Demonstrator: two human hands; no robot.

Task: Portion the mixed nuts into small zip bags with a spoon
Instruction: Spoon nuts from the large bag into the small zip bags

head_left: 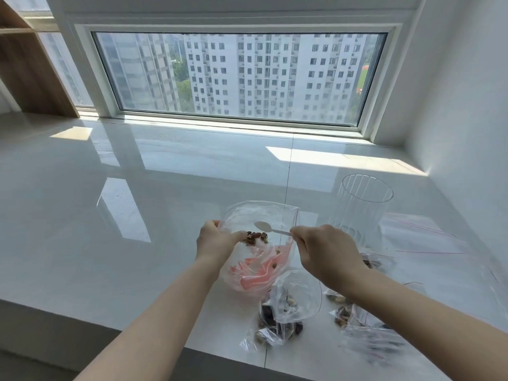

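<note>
With several filled zip bags [283,317] already lying on the tabletop [137,215], my left hand [217,240] grips the large bag [258,243] holding the last nuts [257,237] while my right hand [324,248] pinches the empty spoon [270,229] over them.

Wide window [239,78], sunlit glossy sill [137,174], wooden shelf [24,70]

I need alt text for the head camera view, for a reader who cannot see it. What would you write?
Seen from above, a person's left hand holds open a large clear bag with a few nuts inside, while the right hand pinches a white spoon over it. Small zip bags of nuts and a ribbed clear jar stand on a glossy white counter below a window.
</note>
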